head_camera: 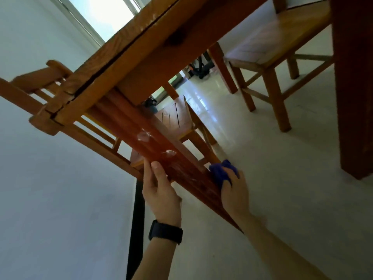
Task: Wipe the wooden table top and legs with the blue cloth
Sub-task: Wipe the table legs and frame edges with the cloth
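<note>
Pale tiled floor (pixel 282 199) below; my left hand (pixel 161 190) grips the red-brown wooden table leg (pixel 161 144), right hand (pixel 235 190) at three o'clock clutching the bunched blue cloth (pixel 220 172); best press firmly, long strokes

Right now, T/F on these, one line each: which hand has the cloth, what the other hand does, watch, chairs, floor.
1. The right hand holds the bunched blue cloth against the reddish wooden table leg. True.
2. The left hand hangs free of the leg. False: its fingers grip the leg's edge.
3. A black wristband sits on the right wrist. False: it is on the left wrist.
4. A wooden chair stands on the pale glossy floor beyond the table. True.
5. The cloth lies on the floor. False: it is in the right hand, on the leg.
</note>
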A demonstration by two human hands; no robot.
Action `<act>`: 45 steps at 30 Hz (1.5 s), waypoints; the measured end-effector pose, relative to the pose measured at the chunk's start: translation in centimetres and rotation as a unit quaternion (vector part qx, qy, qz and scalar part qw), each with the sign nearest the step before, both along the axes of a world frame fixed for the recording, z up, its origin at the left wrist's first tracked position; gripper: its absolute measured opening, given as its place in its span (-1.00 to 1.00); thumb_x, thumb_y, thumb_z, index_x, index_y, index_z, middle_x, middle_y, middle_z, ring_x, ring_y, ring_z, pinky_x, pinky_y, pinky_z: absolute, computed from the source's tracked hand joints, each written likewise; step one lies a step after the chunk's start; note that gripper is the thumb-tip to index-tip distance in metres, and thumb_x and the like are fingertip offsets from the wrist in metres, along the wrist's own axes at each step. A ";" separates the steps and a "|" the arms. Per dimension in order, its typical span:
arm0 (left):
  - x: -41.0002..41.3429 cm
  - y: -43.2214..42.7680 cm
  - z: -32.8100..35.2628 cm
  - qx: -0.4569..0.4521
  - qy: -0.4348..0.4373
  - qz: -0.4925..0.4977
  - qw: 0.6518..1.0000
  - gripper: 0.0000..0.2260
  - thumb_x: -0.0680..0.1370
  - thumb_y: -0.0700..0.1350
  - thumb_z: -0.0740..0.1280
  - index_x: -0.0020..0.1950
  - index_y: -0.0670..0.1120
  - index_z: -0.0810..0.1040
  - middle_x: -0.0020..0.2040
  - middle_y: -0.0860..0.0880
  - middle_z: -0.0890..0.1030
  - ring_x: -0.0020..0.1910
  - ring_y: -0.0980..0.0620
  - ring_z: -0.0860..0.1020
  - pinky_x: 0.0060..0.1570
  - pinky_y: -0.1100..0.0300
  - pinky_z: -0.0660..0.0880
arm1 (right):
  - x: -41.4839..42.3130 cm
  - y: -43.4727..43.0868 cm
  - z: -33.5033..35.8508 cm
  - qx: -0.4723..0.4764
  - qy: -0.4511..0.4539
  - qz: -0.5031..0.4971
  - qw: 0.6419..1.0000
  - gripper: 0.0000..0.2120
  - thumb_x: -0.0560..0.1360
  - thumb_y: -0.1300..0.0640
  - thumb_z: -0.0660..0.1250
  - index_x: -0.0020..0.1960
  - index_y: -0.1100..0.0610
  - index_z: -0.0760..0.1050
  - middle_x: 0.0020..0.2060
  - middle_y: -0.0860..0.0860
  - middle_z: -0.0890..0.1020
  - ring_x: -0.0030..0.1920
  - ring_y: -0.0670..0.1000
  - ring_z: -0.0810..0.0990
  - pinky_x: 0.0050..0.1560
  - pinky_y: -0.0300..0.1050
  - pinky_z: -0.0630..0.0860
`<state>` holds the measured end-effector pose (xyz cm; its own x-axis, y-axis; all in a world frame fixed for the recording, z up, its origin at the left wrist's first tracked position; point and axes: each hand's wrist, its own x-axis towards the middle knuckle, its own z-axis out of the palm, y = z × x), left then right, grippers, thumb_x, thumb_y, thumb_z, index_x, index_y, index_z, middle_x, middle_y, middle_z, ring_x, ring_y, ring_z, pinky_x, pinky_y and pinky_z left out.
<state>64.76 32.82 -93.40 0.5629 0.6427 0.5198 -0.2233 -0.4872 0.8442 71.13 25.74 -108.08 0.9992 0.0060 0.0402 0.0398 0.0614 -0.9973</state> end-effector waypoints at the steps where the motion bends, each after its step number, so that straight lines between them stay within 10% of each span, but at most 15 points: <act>1: 0.0 0.1 -0.1 0.011 -0.003 0.002 1.000 -0.67 0.68 0.02 0.11 0.43 0.08 0.43 0.20 0.20 0.62 0.22 0.13 0.58 0.23 0.03 0.53 | 0.2 -0.2 -3.1 -0.049 0.071 0.017 0.996 -0.71 0.62 0.20 0.12 0.28 0.05 0.47 0.24 0.09 0.45 0.16 0.08 0.50 0.13 -0.18 0.41; 5: 0.0 0.6 -0.2 0.051 -0.004 0.012 0.999 -0.69 0.69 0.00 0.13 0.41 0.09 0.44 0.19 0.13 0.64 0.21 0.07 0.59 0.17 0.00 0.57 | 2.4 -1.3 -8.2 -0.103 0.244 0.091 0.960 -0.72 0.59 0.19 0.09 0.23 0.14 0.46 0.13 0.18 0.53 0.04 0.13 0.51 0.12 0.03 0.44; 11: -0.1 1.1 -0.7 0.068 -0.020 -0.006 0.997 -0.62 0.68 0.02 0.14 0.48 -0.01 0.40 0.09 -0.06 0.65 0.12 -0.03 0.63 0.10 -0.05 0.61 | -0.8 0.2 -6.7 0.026 0.103 -0.017 0.994 -0.65 0.60 0.22 0.11 0.29 0.06 0.54 0.27 0.01 0.39 0.20 0.06 0.46 0.22 -0.06 0.40; 14: -0.2 1.1 -0.7 0.064 -0.030 -0.016 0.997 -0.62 0.68 -0.01 0.15 0.47 -0.08 0.41 0.03 -0.16 0.65 0.03 -0.09 0.64 0.05 -0.09 0.62 | -3.4 -1.3 -11.3 -0.082 0.166 -0.011 0.983 -0.66 0.63 0.19 0.09 0.32 0.13 0.51 0.36 0.15 0.39 0.24 0.20 0.47 0.25 -0.08 0.37; 20: -0.1 1.8 -0.9 0.051 -0.029 -0.036 0.998 -0.62 0.69 -0.03 0.16 0.47 -0.13 0.41 0.06 0.17 0.67 0.11 0.09 0.63 0.16 0.00 0.58 | -5.7 -5.1 -14.8 -0.084 0.263 0.031 0.961 -0.55 0.67 0.07 0.14 0.55 0.03 0.22 0.54 0.02 0.20 0.49 0.13 0.26 0.32 -0.05 0.27; 24: -0.2 1.7 -1.0 0.068 -0.039 -0.030 0.996 -0.63 0.68 -0.09 0.18 0.49 -0.14 0.38 0.16 0.16 0.64 0.18 0.15 0.59 0.18 0.20 0.55 | -5.9 -2.1 -12.0 -0.020 0.301 0.040 0.953 -0.65 0.67 0.04 0.13 0.44 -0.02 0.39 0.49 0.01 0.30 0.33 0.08 0.47 -0.01 -0.21 0.44; 26: -0.2 2.1 -1.2 0.053 -0.051 -0.041 0.996 -0.61 0.66 -0.03 0.19 0.49 -0.07 0.39 0.21 0.01 0.63 0.16 0.12 0.61 0.11 0.17 0.59 | -4.7 -1.8 -9.0 0.025 0.311 0.013 0.950 -0.70 0.66 0.14 0.14 0.34 0.13 0.48 0.12 0.10 0.58 -0.02 0.05 0.63 -0.30 -0.23 0.42; 30: -0.2 3.6 -0.8 0.016 -0.015 -0.099 0.995 -0.61 0.61 0.17 0.25 0.44 0.30 0.33 0.26 0.14 0.59 0.21 0.13 0.58 0.09 -0.01 0.61 | -3.5 -2.3 4.1 0.140 0.126 -0.017 0.982 -0.65 0.60 0.29 0.21 0.16 -0.15 0.51 0.01 -0.01 0.57 -0.11 -0.05 0.63 -0.22 -0.03 0.49; 33: -0.1 5.0 0.4 -0.007 0.007 -0.175 0.985 -0.46 0.55 0.26 0.26 0.52 0.23 0.27 0.37 0.13 0.50 0.34 0.07 0.49 0.18 -0.05 0.57 | -4.8 -2.2 13.5 0.054 -0.151 -0.028 0.987 -0.69 0.57 0.07 0.29 0.25 -0.24 0.45 0.27 -0.07 0.44 0.14 -0.19 0.51 0.01 -0.39 0.45; 38: 0.1 5.3 2.3 -0.067 -0.009 -0.277 0.958 -0.57 0.67 0.03 0.11 0.55 0.07 0.22 0.31 0.23 0.54 0.31 0.25 0.49 0.13 0.42 0.46 | -3.8 -2.3 22.2 -0.183 -0.509 -0.098 0.835 -0.58 0.54 0.12 0.28 0.39 0.12 0.45 0.40 0.13 0.29 0.38 0.08 0.36 0.36 -0.15 0.32; 41: 0.2 5.6 2.5 -0.075 -0.009 -0.300 0.951 -0.58 0.69 0.04 0.00 0.56 0.07 0.21 0.24 0.37 0.54 0.28 0.29 0.49 0.11 0.45 0.44 | -1.8 -1.2 21.9 -0.271 -0.564 -0.151 0.766 -0.57 0.54 0.14 0.27 0.40 0.06 0.43 0.36 0.12 0.28 0.33 0.19 0.37 0.38 -0.08 0.26; 45: 0.5 7.0 1.8 -0.082 -0.015 -0.324 0.942 -0.57 0.67 0.05 0.04 0.55 0.07 0.25 0.33 0.19 0.54 0.31 0.21 0.50 0.16 0.37 0.46 | -2.7 -2.1 14.2 -0.371 -0.512 -0.098 0.769 -0.52 0.46 0.07 0.22 0.38 0.00 0.41 0.34 0.15 0.28 0.26 0.21 0.39 0.21 0.11 0.50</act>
